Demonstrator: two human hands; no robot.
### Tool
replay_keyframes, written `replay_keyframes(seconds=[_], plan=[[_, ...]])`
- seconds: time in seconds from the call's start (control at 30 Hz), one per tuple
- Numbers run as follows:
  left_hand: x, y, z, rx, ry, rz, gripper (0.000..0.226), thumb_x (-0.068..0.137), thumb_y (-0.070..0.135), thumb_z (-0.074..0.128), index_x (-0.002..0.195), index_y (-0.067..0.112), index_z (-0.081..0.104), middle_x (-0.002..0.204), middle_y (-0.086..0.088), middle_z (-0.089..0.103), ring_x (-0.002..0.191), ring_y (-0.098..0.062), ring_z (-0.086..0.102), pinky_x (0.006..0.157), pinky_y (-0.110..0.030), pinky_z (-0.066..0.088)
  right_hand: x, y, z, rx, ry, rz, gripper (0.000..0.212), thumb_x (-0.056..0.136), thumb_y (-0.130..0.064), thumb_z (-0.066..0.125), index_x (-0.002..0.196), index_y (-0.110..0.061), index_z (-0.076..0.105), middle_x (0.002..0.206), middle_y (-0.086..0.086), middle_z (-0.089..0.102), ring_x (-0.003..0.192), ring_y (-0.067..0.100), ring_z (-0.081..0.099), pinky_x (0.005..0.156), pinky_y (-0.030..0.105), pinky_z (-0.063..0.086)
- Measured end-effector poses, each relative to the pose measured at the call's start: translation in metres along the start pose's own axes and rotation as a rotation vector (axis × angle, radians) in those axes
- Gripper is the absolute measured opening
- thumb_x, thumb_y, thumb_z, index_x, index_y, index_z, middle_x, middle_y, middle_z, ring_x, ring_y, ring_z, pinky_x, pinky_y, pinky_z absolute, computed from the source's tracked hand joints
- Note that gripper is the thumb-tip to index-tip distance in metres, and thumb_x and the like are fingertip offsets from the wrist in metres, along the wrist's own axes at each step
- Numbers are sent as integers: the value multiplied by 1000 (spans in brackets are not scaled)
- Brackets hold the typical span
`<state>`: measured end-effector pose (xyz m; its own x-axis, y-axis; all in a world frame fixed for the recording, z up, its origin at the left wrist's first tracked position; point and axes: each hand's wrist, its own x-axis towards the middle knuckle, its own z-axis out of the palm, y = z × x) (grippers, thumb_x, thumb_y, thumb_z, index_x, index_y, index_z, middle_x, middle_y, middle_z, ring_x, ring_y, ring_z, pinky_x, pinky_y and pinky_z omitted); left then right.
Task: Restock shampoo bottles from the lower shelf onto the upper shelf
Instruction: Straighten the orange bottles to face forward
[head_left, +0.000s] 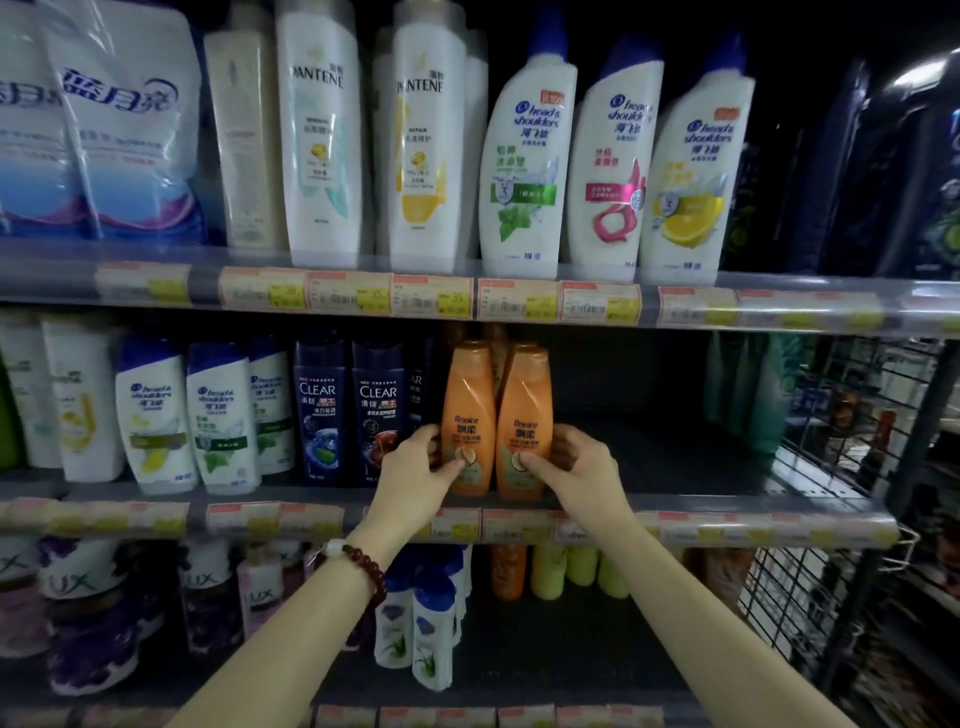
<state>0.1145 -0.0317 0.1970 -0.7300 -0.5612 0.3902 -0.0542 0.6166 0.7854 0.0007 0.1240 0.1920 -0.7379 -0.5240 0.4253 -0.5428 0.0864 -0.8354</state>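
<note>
On the middle shelf (675, 501), head view: two orange shampoo bottles stand upright side by side, touching, just right of two dark CLEAR bottles (350, 410). Your left hand (415, 475) grips the left orange bottle (467, 415) low on its body, thumb across the front label, fingers curled round its left side. Your right hand (576, 470) grips the right orange bottle (523, 421) the same way, thumb on the front label, fingers wrapped round its right side. Both bottle bases sit at the shelf's front edge; you cannot tell whether they are lifted off it. More orange bottles show behind the pair, partly hidden. To the right of the pair the shelf surface is bare as far as some green bottles (748, 384) near the wire side panel (852, 415). Left of the CLEAR bottles stand white Head & Shoulders bottles (192, 415). A beaded bracelet (363, 564) sits on your left wrist. The shelf above (363, 291) carries white Pantene bottles (374, 135), three large Head & Shoulders bottles (613, 156) and blue-white refill pouches (104, 119) at far left; price tags line its front rail. The shelf below (519, 675) holds LUX bottles (208, 587), small white bottles with blue caps (421, 623), and orange and yellow bottles (550, 569) at the back.
</note>
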Motion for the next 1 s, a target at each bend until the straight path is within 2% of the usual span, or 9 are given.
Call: replay_keyframes(seconds=[0.13,0.3,0.57,0.7,0.8,0.9,1.0], plan=[[-2,-2,1,-26,-15,-13,45,88,17,63,131,14,49,128,-7,60,118,-20,56,96,-29,45,1,0,0,-9,-13,16,36,83,-25,70,116,-26,57,97,-19,62,89,-9,57,73,13,48],[-1,-1,0,-29,-31,-15,44,88,15,62,130,13,49,127,-7,60,118,-19,56,97,-29,45,0,1,-1,-12,-19,10,37,83,-26,70,118,-21,60,108,-9,69,101,3,64,89,26,54],[-2,-2,1,10,4,14,40,89,14,61,128,10,52,125,-8,62,116,-20,58,96,-28,45,1,2,-1,-40,-9,22,40,82,-28,71,120,-19,60,111,-6,70,103,7,65,92,33,55],[-7,-4,3,48,68,47,44,88,17,62,130,12,51,121,-5,64,110,-14,59,90,-19,43,-1,0,-3,-77,-9,27,38,83,-32,70,117,-19,62,109,-6,70,101,6,65,88,27,55],[-11,-1,2,21,97,49,43,88,16,62,130,12,52,118,-3,65,99,-6,56,87,-18,43,-5,-3,-6,-101,1,17,36,84,-30,70,117,-18,62,105,-10,69,96,0,63,81,16,53],[-14,2,-2,0,106,45,41,88,15,61,128,11,53,116,-5,65,96,-7,56,85,-19,44,-10,-6,-11,-142,7,13,33,85,-27,69,115,-18,63,96,-15,65,86,-8,60,69,5,48],[-18,4,-4,-15,102,41,40,89,15,60,128,11,53,115,-6,64,96,-10,57,85,-20,45,-14,-6,-15,-164,30,19,34,85,-25,68,117,-19,61,93,-15,63,83,-7,60,64,3,47]])
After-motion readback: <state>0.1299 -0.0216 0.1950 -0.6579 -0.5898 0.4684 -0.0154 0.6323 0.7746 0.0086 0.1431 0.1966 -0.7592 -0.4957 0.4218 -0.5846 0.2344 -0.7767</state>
